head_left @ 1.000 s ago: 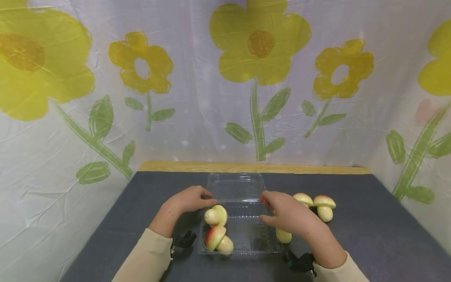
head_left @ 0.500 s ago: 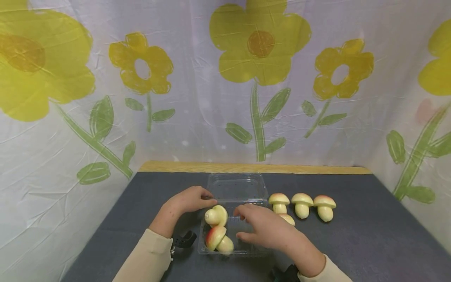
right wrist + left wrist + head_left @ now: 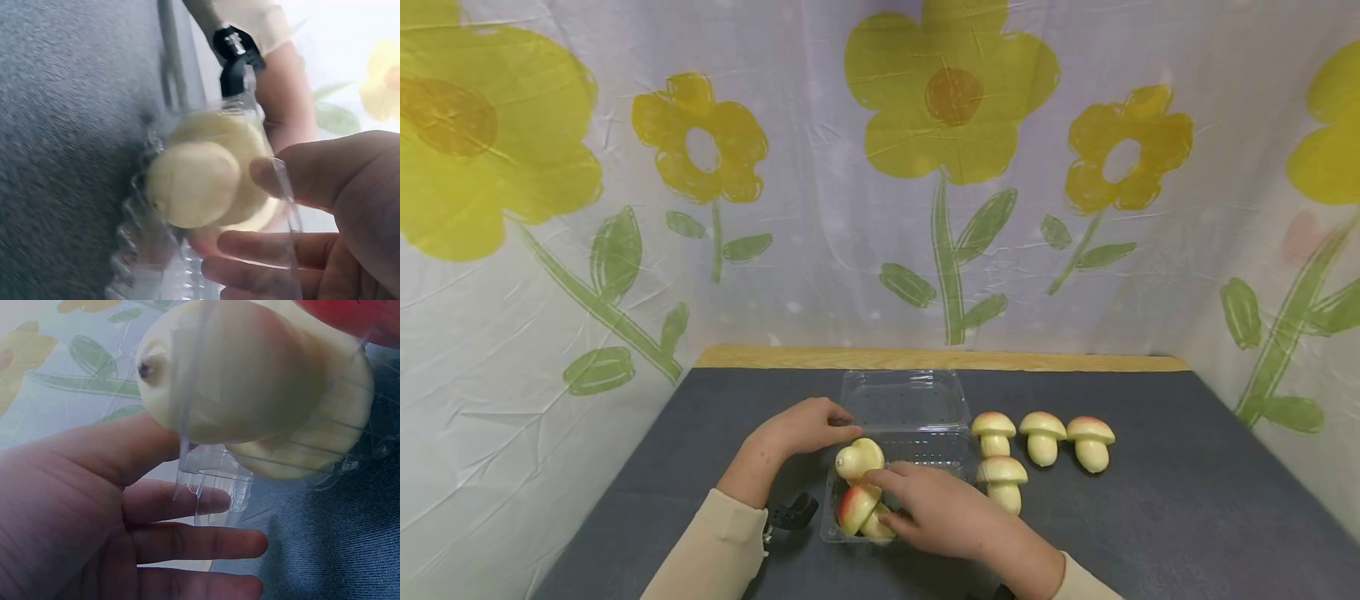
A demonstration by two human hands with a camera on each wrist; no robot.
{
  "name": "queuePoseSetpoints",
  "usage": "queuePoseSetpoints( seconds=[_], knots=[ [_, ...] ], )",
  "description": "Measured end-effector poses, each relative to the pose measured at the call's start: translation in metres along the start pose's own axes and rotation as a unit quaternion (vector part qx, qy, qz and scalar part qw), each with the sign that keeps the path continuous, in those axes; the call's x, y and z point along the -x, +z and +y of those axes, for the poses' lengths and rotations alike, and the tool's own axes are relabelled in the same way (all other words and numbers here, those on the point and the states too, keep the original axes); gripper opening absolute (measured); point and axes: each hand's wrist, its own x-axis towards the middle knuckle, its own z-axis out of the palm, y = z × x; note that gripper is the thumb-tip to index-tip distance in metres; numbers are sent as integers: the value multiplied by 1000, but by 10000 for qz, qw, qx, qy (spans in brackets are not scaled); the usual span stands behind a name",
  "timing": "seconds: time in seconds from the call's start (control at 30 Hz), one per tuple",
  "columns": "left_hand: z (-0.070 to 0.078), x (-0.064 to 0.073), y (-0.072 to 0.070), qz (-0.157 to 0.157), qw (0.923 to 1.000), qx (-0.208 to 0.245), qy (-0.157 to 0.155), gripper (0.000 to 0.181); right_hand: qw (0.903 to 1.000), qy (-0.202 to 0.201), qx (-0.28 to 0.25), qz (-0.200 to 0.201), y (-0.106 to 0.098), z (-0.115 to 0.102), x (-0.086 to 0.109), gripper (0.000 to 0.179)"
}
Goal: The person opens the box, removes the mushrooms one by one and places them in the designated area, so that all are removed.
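A clear plastic clamshell box (image 3: 832, 531) lies with its lid (image 3: 904, 400) folded back. Two cream toy mushrooms sit in its left side: a rear mushroom (image 3: 860, 458) with its stem end facing me, and a front mushroom (image 3: 855, 508) with a reddish cap. My left hand (image 3: 808, 427) rests at the box's left edge, thumb by the rim, its other fingers extended in the left wrist view. My right hand (image 3: 943, 510) reaches over the box, thumb and fingertips right at the front mushroom, fingers loosely bent and spread around it. The hand hides the box's right front.
To the right of the box, three mushrooms stand in a row, the middle mushroom (image 3: 1042, 437) among them, with another mushroom (image 3: 1003, 483) in front of the row's left end. A wooden strip (image 3: 775, 357) edges the dark table at the back, before a flowered curtain (image 3: 820, 208).
My right hand has moved left from the mushroom beside the box to the front mushroom inside it, uncovering the mushrooms on the right. The left hand has stayed in place.
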Motion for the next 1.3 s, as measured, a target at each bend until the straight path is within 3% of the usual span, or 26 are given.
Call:
queuePoseSetpoints(
  seconds=[0.17,0.37,0.6,0.93,1.13,1.3],
  knots=[
    [2,1,-1,-25,10000,15,-21,44,9996,-169,-191,-118,6,3,-4,44],
    [3,1,-1,-39,10000,28,-17,45,9941,-219,-1000,-362,9,8,-6,50],
    [2,-2,-1,-55,10000,-45,-1,46,9836,100,-1755,-391,14,11,-9,55],
    [4,-1,0,-19,10000,-58,-5,45,9782,322,-2024,-330,9,13,-7,47],
    [4,-1,0,-27,9999,-91,35,43,9714,538,-2297,-281,-5,14,0,46],
    [3,-2,0,-34,9999,-119,75,44,9712,612,-2292,-205,-19,15,7,44]
  ],
)
